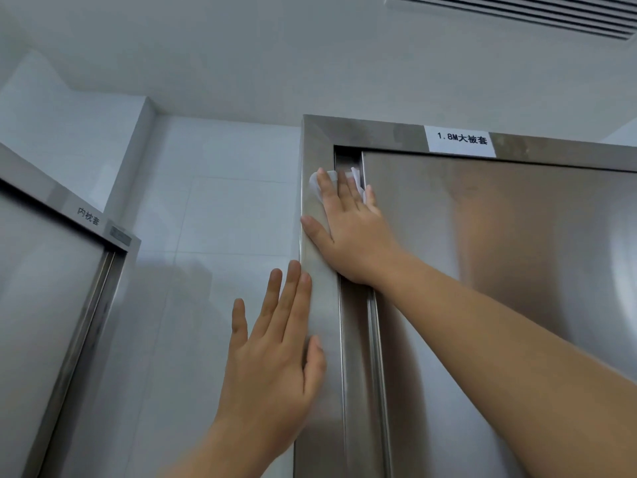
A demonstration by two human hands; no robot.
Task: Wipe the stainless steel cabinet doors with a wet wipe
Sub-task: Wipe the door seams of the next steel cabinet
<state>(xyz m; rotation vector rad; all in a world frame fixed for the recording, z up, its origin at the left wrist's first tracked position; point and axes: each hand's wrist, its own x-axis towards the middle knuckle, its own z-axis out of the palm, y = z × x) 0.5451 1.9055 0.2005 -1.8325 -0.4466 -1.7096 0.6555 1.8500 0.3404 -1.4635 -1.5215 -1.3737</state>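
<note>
- Wet wipe (315, 186) sat just above centre of the frame, pinned flat under the right hand (350, 231) at the top left corner of the cabinet.
- Right fingers (325, 189) were straight, slightly spread and pointing up-frame. They pressed the wipe and did not curl round it. White edges of the wipe showed past the fingertips on the left and upper right.
- The wipe was bunched, with no clear long axis. It spanned left to right from the frame upright (320, 305) across the dark channel to the edge of the cabinet door (499, 257).
- Key relation: the unwiped door face lay right of the fingers and down-frame from them. The upright and the door's left edge both ran top to bottom of the picture.
- Judgement: the next stroke would follow that vertical axis downward or sweep right across the door.
- The right hand was the nearer one, already on the wipe.
- Left hand (272, 367) was lower centre, fingers (293, 298) straight and holding nothing. It lay at the upright's outer edge where this meets the wall (224, 219). Contact looked likely but was not certain.
- A white label (461, 141) was stuck on the top rail, upper right of the wipe.
</note>
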